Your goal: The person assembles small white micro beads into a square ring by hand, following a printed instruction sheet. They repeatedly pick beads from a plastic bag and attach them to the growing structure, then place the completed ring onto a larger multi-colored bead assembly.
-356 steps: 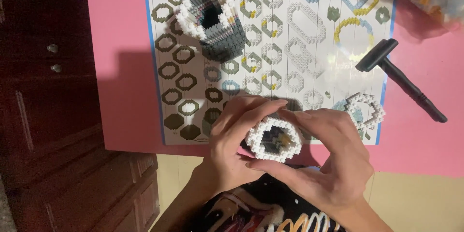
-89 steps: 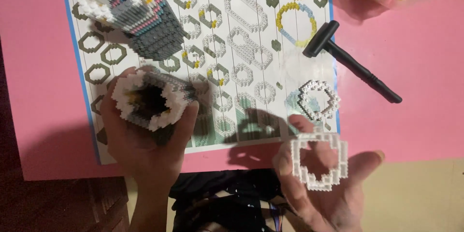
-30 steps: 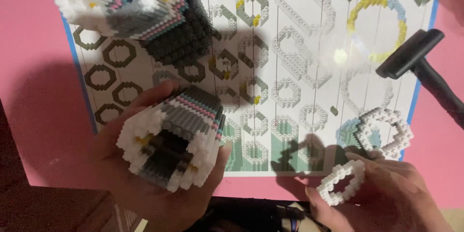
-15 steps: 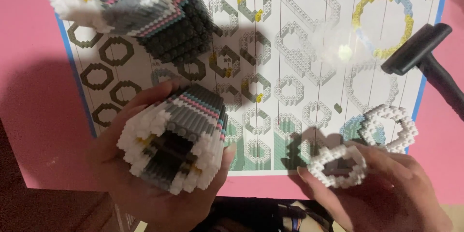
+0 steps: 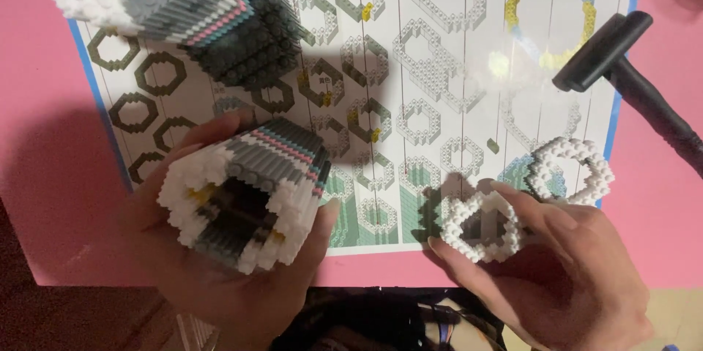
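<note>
My left hand (image 5: 220, 285) grips a hollow tube built of small bricks (image 5: 245, 193), white at its open end, with grey, pink and teal bands behind. My right hand (image 5: 564, 270) holds a small white brick ring (image 5: 483, 226) by its edge, just over the lower edge of the printed instruction sheet (image 5: 432, 87). Another white brick ring (image 5: 571, 169) lies on the sheet just beyond my right fingers. A second, larger brick tube (image 5: 176, 7) stands at the top left of the sheet.
The sheet lies on a pink table (image 5: 44, 146). A black hammer-shaped tool (image 5: 630, 73) rests at the sheet's right edge. Dark floor shows below the table's near edge, at the lower left.
My right hand has brought the white ring left and up onto the sheet's lower edge, turning its opening toward me. The left hand keeps the tube almost still.
</note>
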